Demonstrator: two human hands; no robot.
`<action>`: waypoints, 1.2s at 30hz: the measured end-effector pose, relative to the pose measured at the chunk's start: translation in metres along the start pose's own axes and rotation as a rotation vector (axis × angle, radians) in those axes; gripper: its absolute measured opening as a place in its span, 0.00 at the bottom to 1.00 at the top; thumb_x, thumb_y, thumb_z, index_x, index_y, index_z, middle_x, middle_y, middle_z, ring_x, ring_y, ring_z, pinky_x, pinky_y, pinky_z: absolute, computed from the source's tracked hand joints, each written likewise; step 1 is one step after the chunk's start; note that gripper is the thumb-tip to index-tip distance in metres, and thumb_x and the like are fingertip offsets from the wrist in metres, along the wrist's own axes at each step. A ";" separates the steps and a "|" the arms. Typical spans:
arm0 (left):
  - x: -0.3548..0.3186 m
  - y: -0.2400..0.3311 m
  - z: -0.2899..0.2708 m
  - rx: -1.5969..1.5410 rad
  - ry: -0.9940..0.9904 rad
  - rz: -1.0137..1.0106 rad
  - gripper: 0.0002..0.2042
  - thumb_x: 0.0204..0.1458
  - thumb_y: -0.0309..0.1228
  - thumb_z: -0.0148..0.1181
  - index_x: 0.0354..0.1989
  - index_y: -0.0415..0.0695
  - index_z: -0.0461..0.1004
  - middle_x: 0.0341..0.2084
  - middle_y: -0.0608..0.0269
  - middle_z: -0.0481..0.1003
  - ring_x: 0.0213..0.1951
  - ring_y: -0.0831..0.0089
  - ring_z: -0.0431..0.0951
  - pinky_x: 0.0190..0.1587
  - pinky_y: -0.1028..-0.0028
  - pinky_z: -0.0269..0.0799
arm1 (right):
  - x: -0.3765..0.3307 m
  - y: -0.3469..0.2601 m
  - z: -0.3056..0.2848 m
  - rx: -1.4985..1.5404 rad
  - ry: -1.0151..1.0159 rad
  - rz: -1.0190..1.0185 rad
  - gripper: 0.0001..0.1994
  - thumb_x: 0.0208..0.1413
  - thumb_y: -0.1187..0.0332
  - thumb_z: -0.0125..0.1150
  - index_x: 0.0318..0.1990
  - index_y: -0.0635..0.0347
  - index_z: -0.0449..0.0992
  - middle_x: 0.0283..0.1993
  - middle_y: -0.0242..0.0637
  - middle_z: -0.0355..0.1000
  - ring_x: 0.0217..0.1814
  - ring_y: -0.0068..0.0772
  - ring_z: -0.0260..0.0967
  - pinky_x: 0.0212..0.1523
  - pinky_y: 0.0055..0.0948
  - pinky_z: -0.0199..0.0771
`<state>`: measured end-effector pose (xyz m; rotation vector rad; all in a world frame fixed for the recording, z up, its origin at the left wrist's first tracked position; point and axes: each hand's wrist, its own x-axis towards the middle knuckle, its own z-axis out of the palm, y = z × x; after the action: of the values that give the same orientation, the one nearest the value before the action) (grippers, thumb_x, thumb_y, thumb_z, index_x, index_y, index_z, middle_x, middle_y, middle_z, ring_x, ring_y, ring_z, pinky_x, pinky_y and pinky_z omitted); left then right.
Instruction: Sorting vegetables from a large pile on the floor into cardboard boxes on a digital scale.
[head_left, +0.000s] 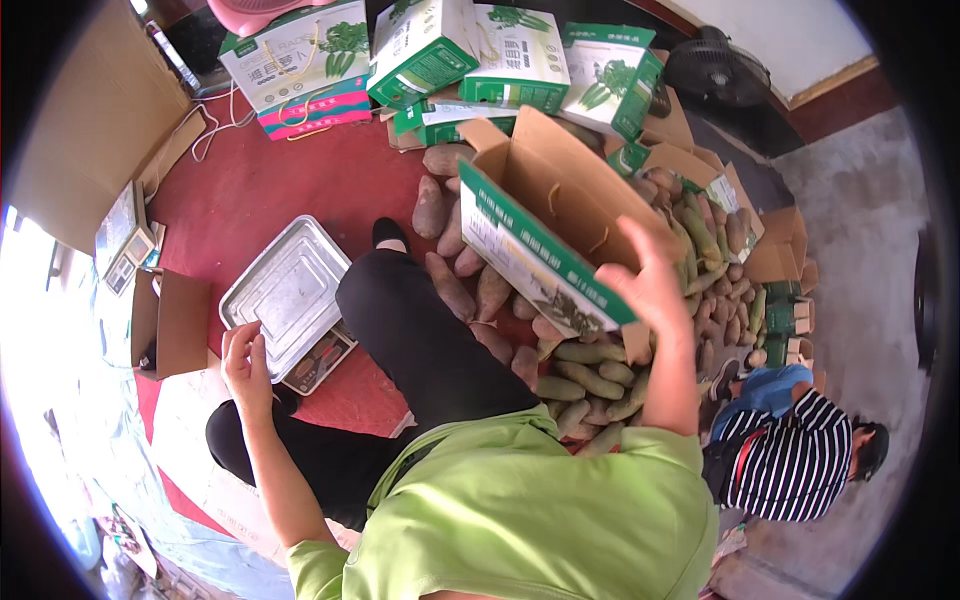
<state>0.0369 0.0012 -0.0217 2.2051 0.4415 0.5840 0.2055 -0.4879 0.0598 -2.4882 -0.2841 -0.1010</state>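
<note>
A green-and-white cardboard carton stands open and tilted in front of me, its brown inside showing a yellow cord handle. My right hand is at its right end, fingers and thumb spread over the opening, with no grip visible. My left hand hovers beside the near left rim of a shallow metal tray. Its fingers are curled and nothing shows in them. Under the tray, a dark flat base peeks out. Green radishes and reddish-brown roots lie around and behind the carton.
Printed cartons stand along the back, near a black fan. An open brown box and a device with a display are at the left. A person in a striped top is low at the right. Red covering lies underneath.
</note>
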 end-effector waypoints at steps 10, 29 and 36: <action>-0.003 0.012 -0.007 0.021 -0.009 -0.009 0.08 0.50 0.20 0.57 0.39 0.39 0.76 0.29 0.61 0.73 0.30 0.73 0.73 0.36 0.76 0.68 | 0.002 -0.051 0.052 -0.335 -0.295 -0.004 0.17 0.44 0.68 0.66 0.44 0.57 0.74 0.36 0.44 0.76 0.39 0.46 0.74 0.41 0.41 0.72; -0.013 0.009 -0.032 0.069 -0.025 -0.060 0.06 0.51 0.24 0.59 0.38 0.41 0.76 0.27 0.56 0.73 0.28 0.62 0.75 0.30 0.70 0.70 | 0.145 -0.149 0.070 -0.210 -0.278 -0.395 0.12 0.49 0.64 0.62 0.37 0.62 0.76 0.29 0.47 0.74 0.33 0.50 0.72 0.34 0.38 0.68; -0.013 0.002 -0.033 0.089 -0.051 -0.102 0.07 0.50 0.25 0.60 0.38 0.41 0.77 0.30 0.55 0.74 0.34 0.59 0.76 0.37 0.67 0.70 | 0.138 -0.253 0.149 -0.059 -0.126 -0.932 0.11 0.50 0.59 0.61 0.35 0.53 0.79 0.35 0.39 0.75 0.38 0.47 0.72 0.37 0.41 0.72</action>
<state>0.0086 0.0140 -0.0049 2.2608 0.5592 0.4601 0.2833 -0.1763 0.1068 -2.2122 -1.4802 -0.3310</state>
